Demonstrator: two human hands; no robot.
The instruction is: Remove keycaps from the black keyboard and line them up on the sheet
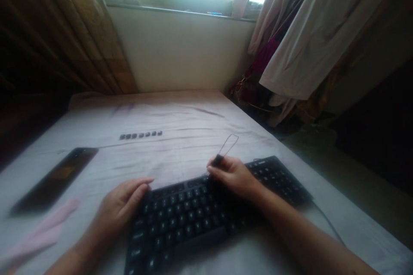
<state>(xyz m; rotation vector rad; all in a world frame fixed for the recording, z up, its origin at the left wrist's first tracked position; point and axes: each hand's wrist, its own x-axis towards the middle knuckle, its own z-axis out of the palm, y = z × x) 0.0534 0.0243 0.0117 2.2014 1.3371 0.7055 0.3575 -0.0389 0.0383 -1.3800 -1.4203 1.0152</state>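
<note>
A black keyboard (189,210) lies at a slant on the cloth-covered surface in front of me. My left hand (124,202) grips its left end near the upper corner, thumb and fingers close together there. Above the keyboard's back edge, my right hand (234,176) pinches a wire keycap puller (229,144). The puller's wire loop points up and away, and a small black piece shows at the fingertips; I cannot tell whether that is its handle or a keycap. Beyond the keyboard, several loose keycaps (141,135) stand in a row. My right forearm hides part of the keys.
A dark phone (58,178) lies on the left, with a pink cloth (45,234) nearer to me. The keyboard's cable (329,221) runs off to the right. Clothes (300,43) hang beside the right edge, and a curtain (74,30) hangs at the left below the window.
</note>
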